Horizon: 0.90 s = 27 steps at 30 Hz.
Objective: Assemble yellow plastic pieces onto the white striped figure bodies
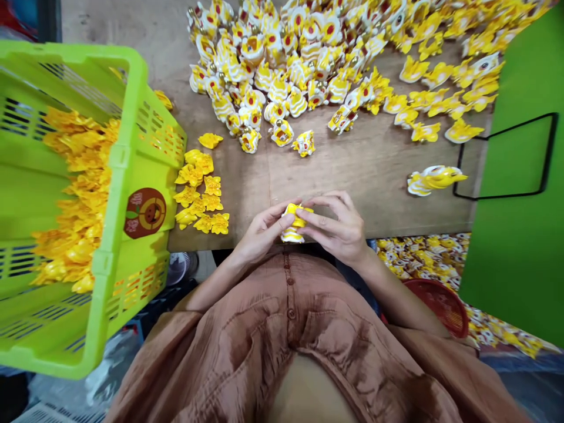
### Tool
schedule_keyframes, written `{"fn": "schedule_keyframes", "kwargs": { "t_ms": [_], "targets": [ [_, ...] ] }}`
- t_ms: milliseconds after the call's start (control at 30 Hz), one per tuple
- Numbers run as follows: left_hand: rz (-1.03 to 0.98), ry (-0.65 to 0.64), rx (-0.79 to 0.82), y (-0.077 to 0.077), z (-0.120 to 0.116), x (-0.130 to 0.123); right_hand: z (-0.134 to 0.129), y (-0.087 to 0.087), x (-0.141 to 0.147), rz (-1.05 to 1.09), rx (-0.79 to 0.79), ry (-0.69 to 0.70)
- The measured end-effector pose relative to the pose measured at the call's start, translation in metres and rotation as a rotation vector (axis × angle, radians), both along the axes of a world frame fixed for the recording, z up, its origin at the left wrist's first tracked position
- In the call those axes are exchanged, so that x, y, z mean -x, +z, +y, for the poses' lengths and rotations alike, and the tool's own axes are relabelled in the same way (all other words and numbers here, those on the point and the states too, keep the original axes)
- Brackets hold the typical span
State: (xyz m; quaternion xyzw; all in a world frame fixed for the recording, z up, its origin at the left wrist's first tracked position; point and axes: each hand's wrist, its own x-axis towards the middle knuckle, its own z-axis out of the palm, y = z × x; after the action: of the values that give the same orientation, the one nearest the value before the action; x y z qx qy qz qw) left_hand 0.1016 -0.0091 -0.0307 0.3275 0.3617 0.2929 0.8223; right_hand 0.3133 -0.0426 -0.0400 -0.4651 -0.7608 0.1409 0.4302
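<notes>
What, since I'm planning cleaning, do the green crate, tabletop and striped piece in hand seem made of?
Green crate: likely moulded plastic, satin; slotted walls. Tabletop: probably wood, dull; brown, faintly streaked. Striped piece: perhaps plastic, glossy-looking; smooth, brightly coloured surface.

Fingers of the left hand [259, 235] and right hand [342, 229] cover parts of the held piece [292, 237]; its underside is concealed. The crate [113, 205] is cut off by the left edge, and its rim obscures part of the yellow contents [86, 176]. Lettering on the round label [145, 212] is too small to read. The upper pile [282, 59] runs past the top edge; overlapping pieces conceal those beneath. The green panel [506, 258] is truncated at the right edge. The right forearm masks part of the red basket [445, 305]. The upper-left object [20, 17] is cropped, blurred and unidentifiable.
</notes>
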Motion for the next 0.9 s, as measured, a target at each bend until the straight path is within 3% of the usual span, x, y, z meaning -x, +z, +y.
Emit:
{"fn": "schedule_keyframes", "kwargs": {
  "t_ms": [333,667,900],
  "targets": [
    [-0.018,0.031,-0.216,0.004,-0.009,0.003,-0.007,0.01,0.009,0.132,-0.023,-0.076],
    [-0.058,0.024,-0.212,0.006,-0.011,0.004,-0.012,0.017,0.009,0.071,-0.132,-0.099],
    [0.03,0.025,-0.289,0.005,-0.011,0.005,-0.015,0.016,0.01,-0.017,-0.089,-0.141]
  ]
}}
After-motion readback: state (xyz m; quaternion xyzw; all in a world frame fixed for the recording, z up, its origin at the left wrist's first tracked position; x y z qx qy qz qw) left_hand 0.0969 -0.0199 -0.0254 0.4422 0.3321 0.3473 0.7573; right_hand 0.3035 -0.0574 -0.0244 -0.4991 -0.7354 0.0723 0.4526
